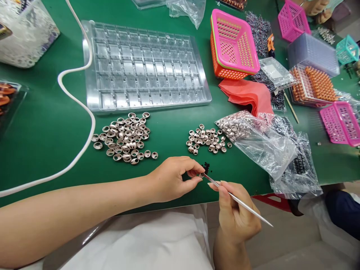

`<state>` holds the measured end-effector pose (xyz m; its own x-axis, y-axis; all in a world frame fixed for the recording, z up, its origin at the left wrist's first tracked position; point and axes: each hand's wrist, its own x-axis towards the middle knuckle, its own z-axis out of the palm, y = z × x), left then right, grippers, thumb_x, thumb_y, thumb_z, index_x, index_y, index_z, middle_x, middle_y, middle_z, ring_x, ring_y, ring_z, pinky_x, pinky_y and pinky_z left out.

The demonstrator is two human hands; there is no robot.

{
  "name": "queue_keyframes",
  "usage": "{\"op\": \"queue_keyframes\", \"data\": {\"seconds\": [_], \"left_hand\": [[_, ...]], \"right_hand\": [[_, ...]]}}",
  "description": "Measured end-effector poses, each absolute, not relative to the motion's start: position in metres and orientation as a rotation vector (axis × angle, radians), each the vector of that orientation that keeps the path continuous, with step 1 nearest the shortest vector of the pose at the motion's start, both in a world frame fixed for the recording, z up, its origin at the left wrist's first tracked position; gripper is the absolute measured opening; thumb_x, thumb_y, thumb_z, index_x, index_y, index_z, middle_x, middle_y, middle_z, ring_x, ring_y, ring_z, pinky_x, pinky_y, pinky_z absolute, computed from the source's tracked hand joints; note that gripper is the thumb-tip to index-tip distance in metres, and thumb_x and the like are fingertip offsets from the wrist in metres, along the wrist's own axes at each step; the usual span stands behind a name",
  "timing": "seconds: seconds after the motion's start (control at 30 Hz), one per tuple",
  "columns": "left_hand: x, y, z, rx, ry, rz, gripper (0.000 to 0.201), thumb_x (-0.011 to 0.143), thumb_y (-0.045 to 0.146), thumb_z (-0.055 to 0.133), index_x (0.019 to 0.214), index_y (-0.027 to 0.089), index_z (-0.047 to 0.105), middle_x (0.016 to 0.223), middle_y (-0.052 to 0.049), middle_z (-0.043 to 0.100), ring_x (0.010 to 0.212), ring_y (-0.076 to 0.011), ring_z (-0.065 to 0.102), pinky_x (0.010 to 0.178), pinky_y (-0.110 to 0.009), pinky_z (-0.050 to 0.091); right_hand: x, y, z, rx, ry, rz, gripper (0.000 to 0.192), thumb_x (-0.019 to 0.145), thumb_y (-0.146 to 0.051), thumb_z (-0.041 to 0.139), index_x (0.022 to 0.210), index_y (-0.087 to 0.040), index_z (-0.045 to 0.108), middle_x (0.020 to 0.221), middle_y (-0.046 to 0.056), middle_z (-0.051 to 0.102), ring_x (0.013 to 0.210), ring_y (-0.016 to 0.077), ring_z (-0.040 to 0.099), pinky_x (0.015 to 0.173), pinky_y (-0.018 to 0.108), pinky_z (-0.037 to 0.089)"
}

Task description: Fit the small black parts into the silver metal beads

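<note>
My left hand (176,177) pinches a small metal ring-shaped part (201,175) between thumb and fingertips, near the table's front edge. In my right hand (237,212) is a slim silver pointed tool (239,201), gripped like a pen, with one end touching the small part. Just beyond the fingertips lie tiny black pieces (206,165). A smaller pile of metal ring parts (208,140) sits past them, and a larger pile of similar rings (128,137) spreads to the left. What the tool's tip does inside the part is too small to see.
A clear compartment tray (149,69) lies behind the piles, with a white cable (75,98) running along its left. To the right are a plastic bag of metal parts (253,135), red cloth (247,93) and stacked baskets (234,45). Another person's hands (317,11) are at far right.
</note>
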<state>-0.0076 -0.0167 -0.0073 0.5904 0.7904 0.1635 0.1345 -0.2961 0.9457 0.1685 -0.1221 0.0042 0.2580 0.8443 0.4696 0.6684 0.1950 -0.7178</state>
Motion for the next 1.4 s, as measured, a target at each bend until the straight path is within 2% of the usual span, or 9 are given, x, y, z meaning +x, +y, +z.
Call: {"op": "queue_keyframes", "data": {"seconds": [0.53,0.83,0.97,1.13,1.27,1.4], "left_hand": [[-0.005,-0.023,-0.014,1.764,0.715,0.887,0.012,0.084,0.01,0.07,0.095,0.009,0.076,0.076,-0.005,0.076,0.067,-0.0123,0.072,0.066,-0.019,0.057],[-0.01,-0.027,-0.007,1.819,0.74,0.68,0.013,0.087,0.012,0.068,0.097,0.011,0.075,0.08,-0.004,0.077,0.069,-0.0122,0.072,0.066,-0.019,0.057],[-0.011,-0.034,-0.006,1.942,0.744,0.585,0.014,0.089,0.011,0.064,0.097,0.013,0.074,0.078,-0.003,0.076,0.072,-0.014,0.069,0.065,-0.021,0.056],[-0.011,-0.04,-0.012,2.048,0.713,0.628,0.017,0.093,0.01,0.059,0.101,0.013,0.073,0.083,-0.005,0.076,0.076,-0.0166,0.066,0.068,-0.026,0.056],[-0.012,-0.043,-0.016,2.141,0.739,0.693,0.018,0.095,0.01,0.058,0.102,0.012,0.074,0.087,-0.009,0.07,0.08,-0.0191,0.061,0.069,-0.03,0.054],[-0.012,-0.045,-0.016,2.2,0.803,0.68,0.016,0.095,0.011,0.061,0.1,0.012,0.076,0.082,-0.008,0.063,0.077,-0.0198,0.054,0.065,-0.031,0.05]], "right_hand": [[0.161,-0.119,0.01,-1.544,-1.532,0.154,0.025,0.089,-0.008,0.069,0.109,-0.023,0.068,0.08,0.0,0.077,0.069,0.0161,0.074,0.058,0.027,0.06],[0.166,-0.13,0.007,-1.55,-1.598,0.199,0.025,0.089,-0.006,0.067,0.108,-0.021,0.067,0.081,0.0,0.077,0.07,0.0138,0.073,0.062,0.025,0.06],[0.165,-0.138,-0.001,-1.537,-1.59,0.224,0.024,0.09,-0.006,0.065,0.109,-0.02,0.065,0.08,0.001,0.076,0.069,0.0136,0.073,0.063,0.025,0.061],[0.162,-0.142,-0.012,-1.504,-1.518,0.253,0.025,0.089,-0.004,0.065,0.109,-0.02,0.066,0.08,0.002,0.076,0.069,0.0149,0.073,0.06,0.026,0.061],[0.161,-0.142,-0.017,-1.506,-1.508,0.267,0.027,0.088,-0.003,0.067,0.109,-0.02,0.067,0.083,0.002,0.076,0.069,0.0144,0.074,0.062,0.026,0.063],[0.16,-0.142,-0.019,-1.508,-1.515,0.265,0.027,0.087,-0.003,0.067,0.108,-0.019,0.067,0.085,0.002,0.076,0.07,0.0141,0.074,0.061,0.025,0.063]]}}
